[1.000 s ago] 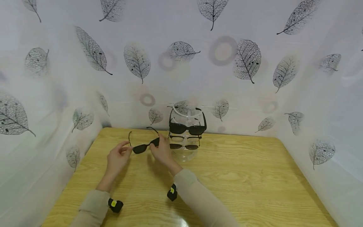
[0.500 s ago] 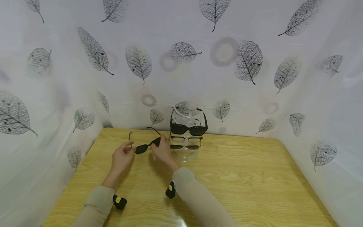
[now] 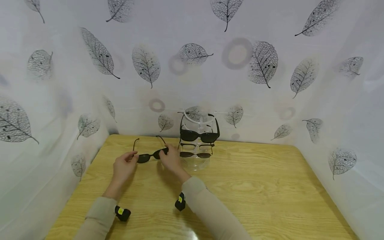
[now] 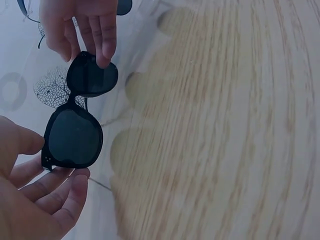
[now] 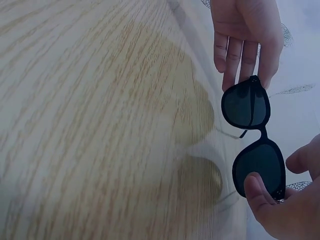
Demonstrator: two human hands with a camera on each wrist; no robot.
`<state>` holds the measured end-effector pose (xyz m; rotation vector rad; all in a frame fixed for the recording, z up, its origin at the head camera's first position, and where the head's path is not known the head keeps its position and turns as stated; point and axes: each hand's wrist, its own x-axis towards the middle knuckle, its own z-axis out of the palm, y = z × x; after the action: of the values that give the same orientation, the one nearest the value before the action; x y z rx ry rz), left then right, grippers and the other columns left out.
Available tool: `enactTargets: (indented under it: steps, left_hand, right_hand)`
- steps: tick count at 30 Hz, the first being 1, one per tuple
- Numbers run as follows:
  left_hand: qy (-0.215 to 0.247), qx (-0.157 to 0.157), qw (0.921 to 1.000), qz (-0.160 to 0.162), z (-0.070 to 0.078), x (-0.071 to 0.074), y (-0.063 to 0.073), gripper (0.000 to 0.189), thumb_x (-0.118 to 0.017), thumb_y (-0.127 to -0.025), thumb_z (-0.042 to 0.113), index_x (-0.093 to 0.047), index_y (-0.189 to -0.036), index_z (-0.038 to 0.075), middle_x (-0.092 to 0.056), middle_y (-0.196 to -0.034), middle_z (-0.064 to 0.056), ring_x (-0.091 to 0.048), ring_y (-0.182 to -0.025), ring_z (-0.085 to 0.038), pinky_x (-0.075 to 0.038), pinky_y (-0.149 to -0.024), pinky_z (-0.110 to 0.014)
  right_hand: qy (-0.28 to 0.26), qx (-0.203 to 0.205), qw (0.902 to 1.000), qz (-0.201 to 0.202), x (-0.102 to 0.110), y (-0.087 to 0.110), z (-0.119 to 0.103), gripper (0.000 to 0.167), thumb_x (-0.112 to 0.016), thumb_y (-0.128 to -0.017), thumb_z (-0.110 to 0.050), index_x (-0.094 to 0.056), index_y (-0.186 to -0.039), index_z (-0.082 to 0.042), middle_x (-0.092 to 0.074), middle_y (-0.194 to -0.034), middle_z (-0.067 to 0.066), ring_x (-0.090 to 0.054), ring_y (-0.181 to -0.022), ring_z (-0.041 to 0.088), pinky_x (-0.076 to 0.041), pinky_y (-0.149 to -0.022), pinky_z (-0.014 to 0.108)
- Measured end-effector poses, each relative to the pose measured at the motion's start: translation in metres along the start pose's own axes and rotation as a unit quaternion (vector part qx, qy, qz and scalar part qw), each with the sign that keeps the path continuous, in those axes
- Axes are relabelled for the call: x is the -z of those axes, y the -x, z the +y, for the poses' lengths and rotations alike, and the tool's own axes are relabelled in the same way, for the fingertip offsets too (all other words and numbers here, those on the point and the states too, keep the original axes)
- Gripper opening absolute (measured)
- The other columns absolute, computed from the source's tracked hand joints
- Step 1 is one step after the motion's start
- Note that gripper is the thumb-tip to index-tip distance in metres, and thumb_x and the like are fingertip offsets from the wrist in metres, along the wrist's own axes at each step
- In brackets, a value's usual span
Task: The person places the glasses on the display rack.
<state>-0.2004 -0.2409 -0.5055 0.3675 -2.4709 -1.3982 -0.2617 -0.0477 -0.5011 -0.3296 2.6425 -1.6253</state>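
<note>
A pair of black-framed sunglasses (image 3: pixel 144 158) with dark lenses is held just above the table, its temples unfolded toward the back wall. My left hand (image 3: pixel 123 166) pinches the frame's left outer corner near the hinge. At the other end, my right hand (image 3: pixel 173 161) grips the right lens side. In the left wrist view, both lenses of the sunglasses (image 4: pixel 75 137) face the camera, and the fingers of my right hand (image 4: pixel 82 27) reach down from the top. The right wrist view has my right thumb lying across the near lens of the sunglasses (image 5: pixel 257 165).
Right of my hands stands a clear display stand (image 3: pixel 195 163). It carries thick black sunglasses (image 3: pixel 199 136) on top, clear-lensed glasses (image 3: pixel 196 146) in the middle and dark-lensed glasses (image 3: pixel 195 155) below. A leaf-printed white curtain (image 3: pixel 198 90) borders the wooden table (image 3: pixel 255 186).
My left hand shifts slightly right, then back left with its end of the sunglasses. The frame now sits a little more level, and its left temple leans differently. My right hand barely moves.
</note>
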Motion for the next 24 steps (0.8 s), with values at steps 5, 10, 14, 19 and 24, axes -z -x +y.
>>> enactTargets:
  steps: [5, 10, 14, 19, 24]
  left_hand:
    - [0.012, 0.02, 0.9997, 0.006, 0.003, 0.005, 0.001, 0.035, -0.066, -0.105, 0.025, -0.073, -0.132, 0.004, -0.075, -0.123, -0.023, -0.063, -0.081, 0.005, -0.05, -0.07, -0.013]
    - [0.015, 0.015, 0.9996, 0.02, 0.009, 0.015, 0.006, 0.033, -0.069, -0.103, 0.023, -0.075, -0.129, 0.003, -0.077, -0.119, -0.022, -0.059, -0.079, 0.012, -0.049, -0.071, -0.011]
    - [0.029, 0.02, 0.9989, 0.031, 0.014, 0.024, 0.01, 0.033, -0.073, -0.101, 0.025, -0.076, -0.127, 0.004, -0.081, -0.109, -0.01, -0.058, -0.078, 0.016, -0.05, -0.07, -0.01]
    - [0.066, 0.004, 0.9966, 0.049, 0.018, 0.034, 0.015, 0.032, -0.075, -0.1, 0.024, -0.078, -0.123, 0.003, -0.076, -0.088, 0.023, -0.062, -0.072, 0.014, -0.051, -0.064, -0.011]
    - [0.08, -0.028, 0.9938, 0.072, 0.024, 0.04, 0.017, 0.028, -0.07, -0.103, 0.022, -0.079, -0.121, 0.002, -0.065, -0.082, 0.04, -0.064, -0.066, 0.013, -0.051, -0.058, -0.012]
  right_hand:
    - [-0.012, 0.019, 0.9997, 0.013, 0.0, 0.001, 0.0, 0.037, -0.055, -0.107, -0.014, -0.063, -0.138, 0.005, -0.072, -0.114, 0.018, -0.069, -0.094, 0.026, -0.057, -0.083, 0.037]
    - [-0.023, 0.037, 0.9988, 0.024, 0.001, 0.005, -0.001, 0.032, -0.056, -0.108, -0.014, -0.068, -0.134, 0.002, -0.074, -0.11, 0.015, -0.069, -0.093, 0.023, -0.057, -0.075, 0.03]
    - [-0.027, 0.052, 0.9978, 0.032, 0.003, 0.009, -0.005, 0.03, -0.057, -0.108, -0.017, -0.071, -0.131, -0.003, -0.076, -0.112, 0.013, -0.07, -0.09, 0.019, -0.056, -0.071, 0.025]
    - [-0.037, 0.068, 0.9964, 0.034, 0.006, 0.016, -0.013, 0.029, -0.06, -0.107, -0.018, -0.072, -0.13, -0.006, -0.076, -0.109, 0.011, -0.07, -0.084, 0.014, -0.055, -0.067, 0.021]
    - [-0.061, 0.066, 0.9955, 0.031, 0.012, 0.023, -0.026, 0.03, -0.061, -0.106, -0.021, -0.072, -0.131, -0.007, -0.076, -0.106, 0.009, -0.068, -0.078, 0.006, -0.054, -0.064, 0.017]
